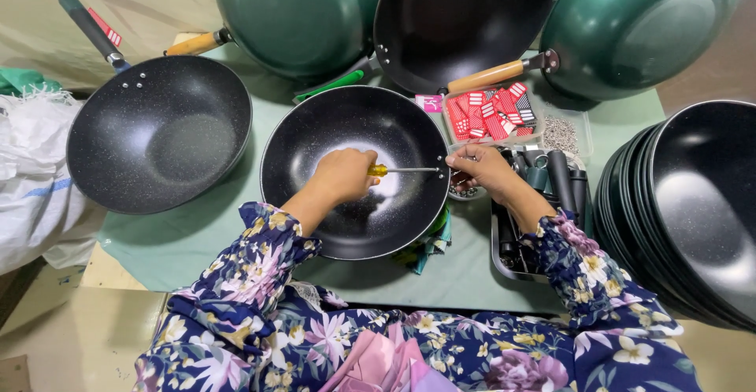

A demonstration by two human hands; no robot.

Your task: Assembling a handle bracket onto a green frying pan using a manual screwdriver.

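I am working over a pale green table cover (197, 242), with a white sack (31, 179) lying at my left. My left hand (344, 174) is gripping a yellow-handled screwdriver (394, 170) inside the middle black pan (315, 132), while my right hand (482, 170) is pinching at its rim. I am counting three green pans, three loose black ones, and one stack (685, 203) sitting at my right.

Navy floral sleeves (252, 266) with pink, white and yellow blossoms.

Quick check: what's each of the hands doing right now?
Left hand: closed on yellow-handled screwdriver inside black speckled wok.
Right hand: fingers pinched at wok's rim; contents hidden.
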